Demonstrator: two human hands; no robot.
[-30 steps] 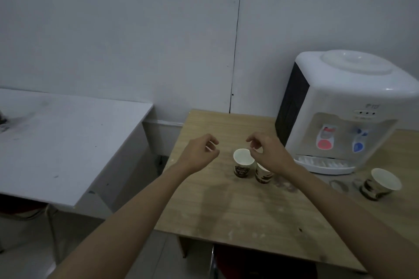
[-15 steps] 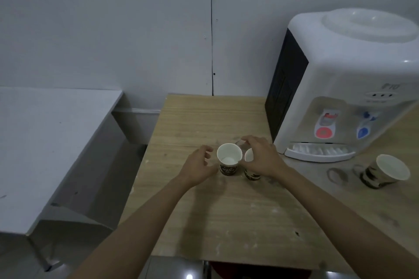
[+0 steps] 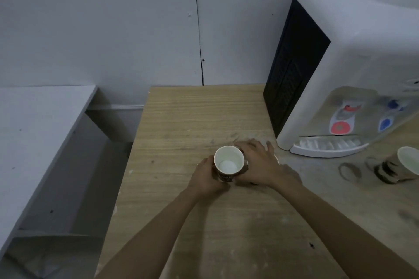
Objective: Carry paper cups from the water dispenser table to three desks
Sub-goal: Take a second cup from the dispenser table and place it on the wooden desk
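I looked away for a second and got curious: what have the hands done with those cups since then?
Both hands came down from above the table onto the two cups. The left hand now grips the near cup; the right hand covers the second cup, mostly hidden. The third cup by the water dispenser stayed put.

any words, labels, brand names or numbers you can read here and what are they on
No text can be read in this view.
Paper cup between the hands: pale print on its dark side, too blurred to read.
Second paper cup at right: dark pattern, no legible letters.
Water dispenser: red tap tab and blue tap tab show colour marks only; any small marking at its right edge is cut off and blurred.
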